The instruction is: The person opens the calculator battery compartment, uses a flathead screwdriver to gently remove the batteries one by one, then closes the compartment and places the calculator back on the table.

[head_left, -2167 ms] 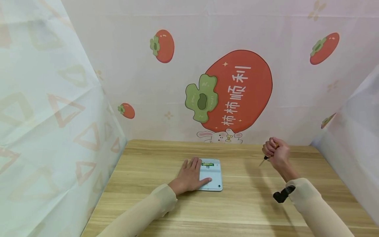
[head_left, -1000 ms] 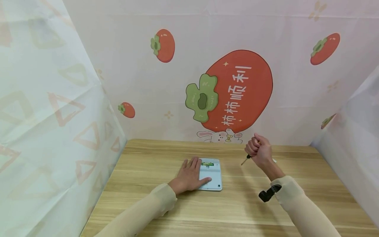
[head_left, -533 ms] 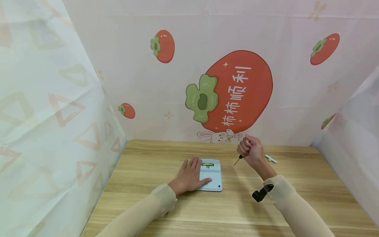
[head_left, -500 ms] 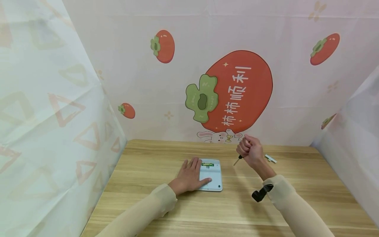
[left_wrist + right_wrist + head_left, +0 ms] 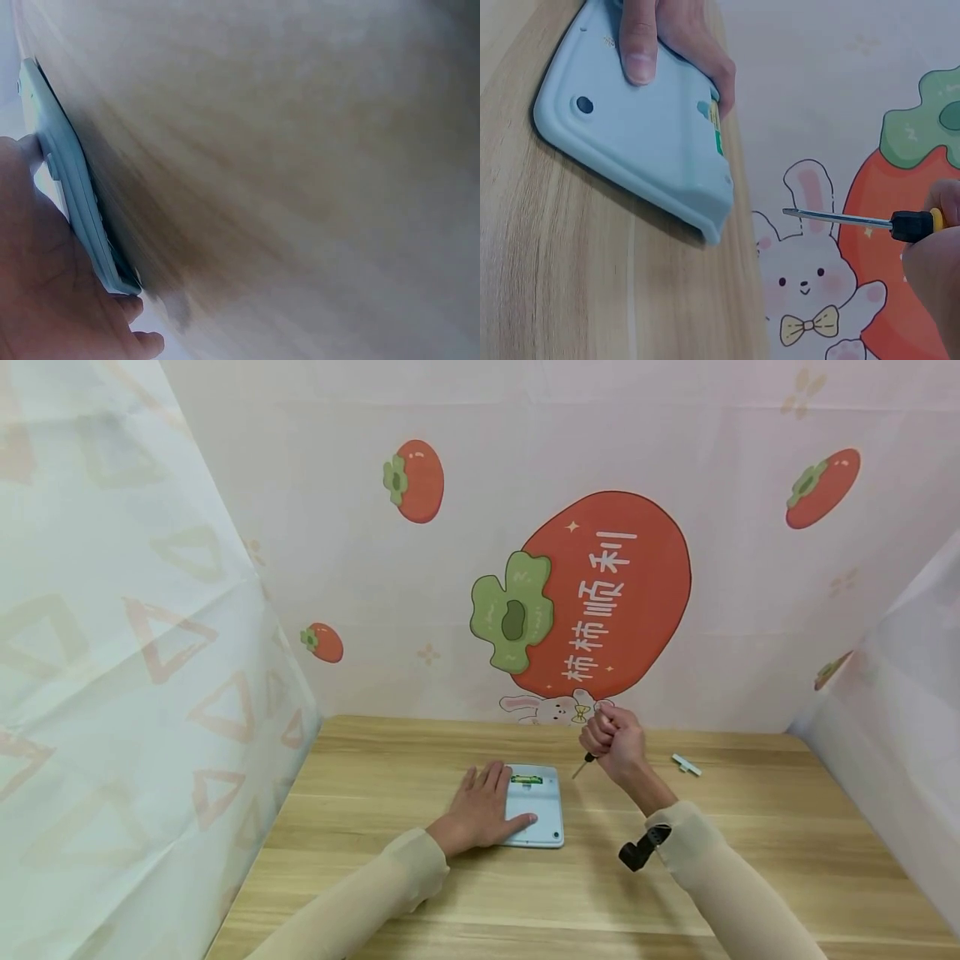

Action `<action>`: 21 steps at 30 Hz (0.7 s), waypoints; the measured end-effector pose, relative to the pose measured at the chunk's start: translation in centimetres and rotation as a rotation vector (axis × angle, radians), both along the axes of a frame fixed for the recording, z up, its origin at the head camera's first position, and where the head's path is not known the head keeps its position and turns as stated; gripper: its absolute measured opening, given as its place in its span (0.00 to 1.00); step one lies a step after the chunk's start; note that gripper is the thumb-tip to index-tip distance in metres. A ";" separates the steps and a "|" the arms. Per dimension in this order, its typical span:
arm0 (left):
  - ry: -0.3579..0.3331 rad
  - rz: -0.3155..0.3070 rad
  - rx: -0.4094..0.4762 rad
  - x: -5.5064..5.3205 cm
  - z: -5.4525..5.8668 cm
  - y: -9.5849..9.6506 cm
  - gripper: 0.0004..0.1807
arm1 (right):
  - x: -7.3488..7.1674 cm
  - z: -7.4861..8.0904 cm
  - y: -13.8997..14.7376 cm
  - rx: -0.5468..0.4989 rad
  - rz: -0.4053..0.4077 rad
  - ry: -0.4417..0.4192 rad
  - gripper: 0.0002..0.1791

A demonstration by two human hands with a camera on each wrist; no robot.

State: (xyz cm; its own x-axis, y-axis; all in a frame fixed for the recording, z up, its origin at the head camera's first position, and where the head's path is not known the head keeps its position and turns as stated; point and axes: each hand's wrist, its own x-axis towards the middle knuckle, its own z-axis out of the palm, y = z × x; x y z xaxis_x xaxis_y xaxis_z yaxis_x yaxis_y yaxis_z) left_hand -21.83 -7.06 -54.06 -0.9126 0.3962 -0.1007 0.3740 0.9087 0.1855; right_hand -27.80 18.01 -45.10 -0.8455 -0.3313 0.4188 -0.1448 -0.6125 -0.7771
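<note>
My left hand [image 5: 480, 806] rests flat on a light blue, calculator-like device [image 5: 542, 817] lying back side up on the table. Its fingers are straight, and the thumb presses on the back panel. A green and yellow battery [image 5: 525, 780] shows in the uncovered compartment at the device's far end. Just right of the device, my right hand [image 5: 617, 747] grips a screwdriver [image 5: 840, 218] in a fist, raised above the table. The metal tip points down and left, apart from the device. Most of the screwdriver's handle is hidden in the fist.
A small pale battery cover [image 5: 686, 765] lies on the wooden table [image 5: 420, 893], right of the right hand. Printed cloth walls [image 5: 360, 552] stand behind the table and at both sides. A black strap device [image 5: 641, 850] is on the right wrist.
My right hand has moved left with the screwdriver, bringing its tip closer to the device. The battery cover, earlier hidden behind that hand, now shows. My left hand stays on the device.
</note>
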 end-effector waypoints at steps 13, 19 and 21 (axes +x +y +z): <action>0.005 0.002 0.002 0.1 0.0 0.0 0.57 | -0.5 -0.7 -2.0 -0.029 -0.008 0.019 0.31; 0.011 -0.002 -0.006 0.2 0.0 0.0 0.56 | -0.6 -0.9 -3.0 -0.020 -0.016 -0.003 0.31; 0.013 -0.004 -0.006 0.2 0.0 0.0 0.56 | -0.6 -1.1 -3.3 -0.013 -0.017 -0.010 0.31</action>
